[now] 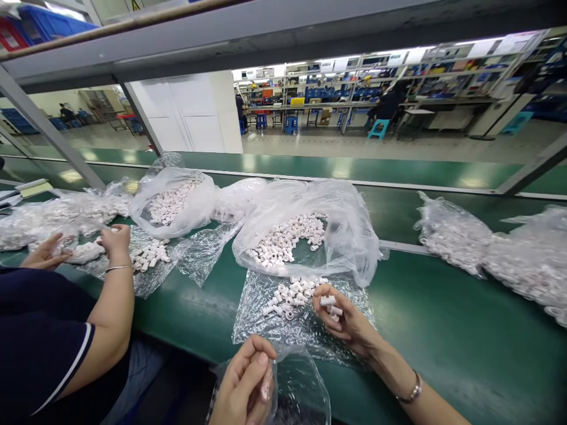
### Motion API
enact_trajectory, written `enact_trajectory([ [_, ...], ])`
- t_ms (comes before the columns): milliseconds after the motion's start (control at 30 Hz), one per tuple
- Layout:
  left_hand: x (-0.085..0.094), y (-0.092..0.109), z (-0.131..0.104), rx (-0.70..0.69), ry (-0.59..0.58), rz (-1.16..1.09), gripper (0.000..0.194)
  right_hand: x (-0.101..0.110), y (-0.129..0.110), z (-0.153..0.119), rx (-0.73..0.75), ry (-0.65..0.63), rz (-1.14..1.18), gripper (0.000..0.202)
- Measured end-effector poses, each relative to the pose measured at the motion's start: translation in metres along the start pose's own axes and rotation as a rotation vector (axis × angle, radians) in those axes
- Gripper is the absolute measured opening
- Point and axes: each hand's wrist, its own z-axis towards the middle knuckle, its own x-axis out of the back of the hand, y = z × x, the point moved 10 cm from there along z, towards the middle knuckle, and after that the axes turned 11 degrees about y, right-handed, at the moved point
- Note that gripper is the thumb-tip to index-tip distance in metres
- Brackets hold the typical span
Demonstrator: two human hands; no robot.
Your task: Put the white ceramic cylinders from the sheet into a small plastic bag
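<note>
My left hand, at the bottom centre, is closed on the edge of a clear plastic bag that hangs below the table edge. A few small white plastic fittings lie in the curled fingers of my right hand. Just left of that hand, a loose pile of the same white fittings rests on a clear plastic sheet. Behind the pile a large open plastic bag lies on its side, with many more fittings inside.
A co-worker's hands handle similar parts at the left, beside a second open bag. Filled clear bags lie at the right on the green table. A metal shelf beam crosses overhead.
</note>
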Motion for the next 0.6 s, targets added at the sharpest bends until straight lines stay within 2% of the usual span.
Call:
enact_trajectory([
  [67, -0.001, 0.000, 0.000, -0.006, -0.008, -0.007, 0.027, 0.006, 0.002, 0.002, -0.009, 0.052, -0.020, 0.048],
  [133, 0.000, 0.000, 0.001, -0.008, -0.005, -0.005, 0.026, 0.009, 0.003, 0.004, 0.043, 0.094, -0.227, 0.046],
  [200, 0.002, -0.002, 0.001, -0.003, 0.001, -0.002, 0.026, 0.006, -0.003, 0.003, 0.214, 0.127, -0.551, 0.041],
  [300, 0.002, -0.003, 0.002, 0.003, 0.005, -0.005, 0.026, -0.011, -0.007, -0.003, 0.527, 0.143, -1.046, 0.033],
  [400, 0.002, -0.004, 0.003, 0.010, 0.006, -0.007, 0.026, -0.021, 0.007, -0.004, 0.646, 0.132, -1.369, 0.037],
  [500, 0.003, -0.005, 0.002, 0.008, 0.009, -0.018, 0.024, -0.021, 0.013, -0.001, 0.658, 0.139, -1.434, 0.033],
  [600, 0.004, -0.003, 0.001, -0.003, 0.018, -0.023, 0.022, -0.017, 0.005, -0.001, 0.587, 0.145, -1.247, 0.025],
])
